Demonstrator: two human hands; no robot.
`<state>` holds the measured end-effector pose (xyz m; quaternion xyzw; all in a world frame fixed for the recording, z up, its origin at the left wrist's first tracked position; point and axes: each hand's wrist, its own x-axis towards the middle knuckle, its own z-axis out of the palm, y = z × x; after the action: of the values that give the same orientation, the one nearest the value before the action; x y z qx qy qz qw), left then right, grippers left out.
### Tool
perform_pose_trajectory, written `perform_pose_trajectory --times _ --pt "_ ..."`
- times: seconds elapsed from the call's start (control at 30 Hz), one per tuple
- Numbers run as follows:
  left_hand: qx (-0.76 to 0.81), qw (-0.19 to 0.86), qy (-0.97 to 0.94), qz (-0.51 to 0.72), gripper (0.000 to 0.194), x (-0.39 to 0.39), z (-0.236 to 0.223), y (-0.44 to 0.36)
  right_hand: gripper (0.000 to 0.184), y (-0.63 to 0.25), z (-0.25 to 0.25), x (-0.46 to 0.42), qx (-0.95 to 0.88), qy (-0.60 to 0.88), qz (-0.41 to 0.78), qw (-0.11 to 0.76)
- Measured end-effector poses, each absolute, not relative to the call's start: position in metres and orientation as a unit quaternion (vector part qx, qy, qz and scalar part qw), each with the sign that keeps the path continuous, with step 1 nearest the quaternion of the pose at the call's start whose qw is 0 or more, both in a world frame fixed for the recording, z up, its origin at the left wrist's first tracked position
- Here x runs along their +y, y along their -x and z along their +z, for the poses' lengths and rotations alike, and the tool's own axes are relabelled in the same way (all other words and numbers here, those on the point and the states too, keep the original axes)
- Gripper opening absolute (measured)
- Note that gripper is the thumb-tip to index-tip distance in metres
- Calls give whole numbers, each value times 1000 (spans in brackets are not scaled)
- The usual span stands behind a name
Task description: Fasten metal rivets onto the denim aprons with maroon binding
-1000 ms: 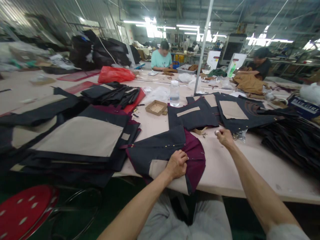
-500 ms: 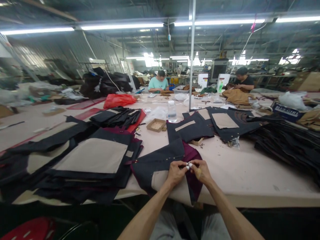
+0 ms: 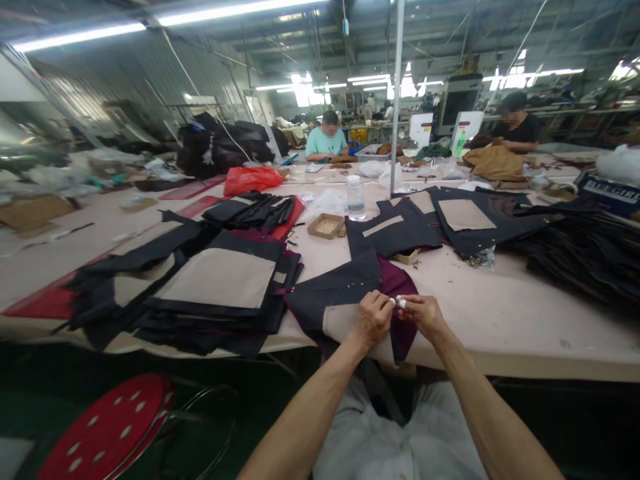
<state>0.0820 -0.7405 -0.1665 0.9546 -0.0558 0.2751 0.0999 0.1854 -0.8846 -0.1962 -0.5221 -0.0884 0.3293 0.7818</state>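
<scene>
In front of me a dark grey fabric piece (image 3: pixel 337 283) with a maroon lining (image 3: pixel 393 275) and a beige patch (image 3: pixel 340 321) lies at the table's front edge, one corner hanging over. My left hand (image 3: pixel 375 317) is closed at the grey layer's edge, fingertips pinched there. Facing it, my right hand (image 3: pixel 423 315) pinches with white-wrapped fingertips almost touching the left ones; whatever is between them is too small to make out. Small metal studs dot the fabric's upper part. White coverings also show on the left hand's fingertips.
Stacked dark pieces with beige patches (image 3: pixel 220 277) lie left, more dark pieces (image 3: pixel 590 243) right. Beyond are a small cardboard box (image 3: pixel 326 227), a water bottle (image 3: pixel 355 200) and a metal pole (image 3: pixel 397 100). A red stool (image 3: pixel 107 427) stands lower left. Two people sit across the table.
The view has tilted down and shifted left, bringing more of the stool into sight. My hands stay close together at the fabric edge, the right one turned slightly.
</scene>
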Motion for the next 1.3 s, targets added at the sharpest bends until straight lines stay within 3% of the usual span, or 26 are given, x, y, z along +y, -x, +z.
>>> perform_pose_trajectory --times 0.3,0.47,0.67,1.0,1.3 --pt "94 405 -874 251 21 -744 -180 -88 43 -183 -194 -892 -94 569 270 771" --pt "138 501 -834 184 21 -735 -183 -95 46 -187 -198 -894 -123 610 260 739" --pt "122 510 -830 191 18 -740 -178 -96 38 -189 -199 -896 -163 589 253 750" --pt "-36 337 -871 355 14 -756 -171 -87 39 -191 -200 -897 -61 435 315 841" --pt "84 456 -844 268 17 -757 -168 -86 45 -194 -208 -898 -101 492 267 822"
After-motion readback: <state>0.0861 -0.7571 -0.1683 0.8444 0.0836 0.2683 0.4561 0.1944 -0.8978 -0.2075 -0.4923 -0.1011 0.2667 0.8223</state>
